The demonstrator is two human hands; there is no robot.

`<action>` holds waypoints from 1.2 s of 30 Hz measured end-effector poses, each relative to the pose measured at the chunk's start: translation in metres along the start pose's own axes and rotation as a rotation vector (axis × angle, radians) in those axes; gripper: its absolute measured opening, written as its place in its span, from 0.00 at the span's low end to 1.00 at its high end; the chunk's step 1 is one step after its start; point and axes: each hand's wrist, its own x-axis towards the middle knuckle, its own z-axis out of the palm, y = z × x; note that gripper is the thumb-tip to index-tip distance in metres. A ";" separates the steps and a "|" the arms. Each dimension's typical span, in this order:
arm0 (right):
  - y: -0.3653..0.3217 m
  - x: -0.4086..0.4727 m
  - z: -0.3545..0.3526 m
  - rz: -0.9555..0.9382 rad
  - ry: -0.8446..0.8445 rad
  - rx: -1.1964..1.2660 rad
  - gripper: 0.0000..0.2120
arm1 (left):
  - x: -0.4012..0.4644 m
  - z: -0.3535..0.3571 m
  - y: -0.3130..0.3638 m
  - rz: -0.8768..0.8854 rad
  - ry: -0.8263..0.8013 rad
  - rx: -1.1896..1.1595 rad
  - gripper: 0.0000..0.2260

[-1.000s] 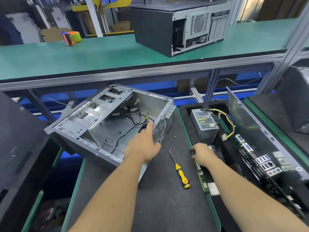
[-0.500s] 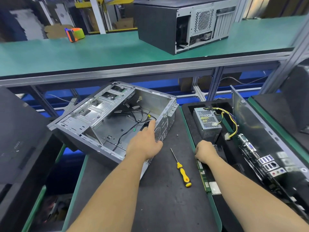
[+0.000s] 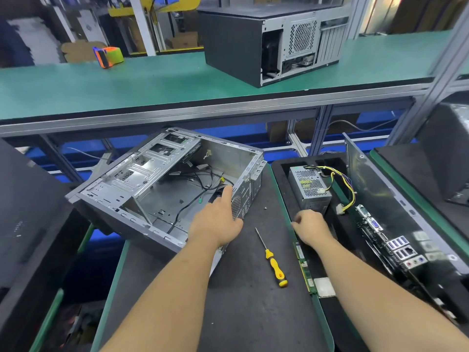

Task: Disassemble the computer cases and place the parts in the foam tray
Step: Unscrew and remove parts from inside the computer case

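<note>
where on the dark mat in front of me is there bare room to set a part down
Bare mat lies near you, between the forearms, below the screwdriver. A smaller patch sits between the open case and the foam tray, holding one loose screw. Crowded: the tray, with power supply, cables and motherboard; hands block the middle.

Both hands forward: left hand (image 3: 218, 224) fingers extended (thumb splayed), right hand (image 3: 311, 227) loosely curled, palm down.

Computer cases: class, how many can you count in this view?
2. The open case lies on the dark mat under the left hand; the closed case stands on the green shelf behind. Dark shapes at the edges may hide more.
</note>
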 end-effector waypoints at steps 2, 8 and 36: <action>-0.026 0.009 0.008 -0.092 -0.014 0.031 0.12 | 0.000 0.001 -0.001 0.000 0.000 -0.007 0.29; -0.067 0.040 0.023 -0.180 -0.016 -0.002 0.15 | 0.000 0.002 -0.001 -0.004 0.005 -0.026 0.29; -0.029 -0.079 0.035 -0.010 -0.028 -0.070 0.19 | 0.002 0.002 -0.002 -0.040 -0.011 -0.040 0.12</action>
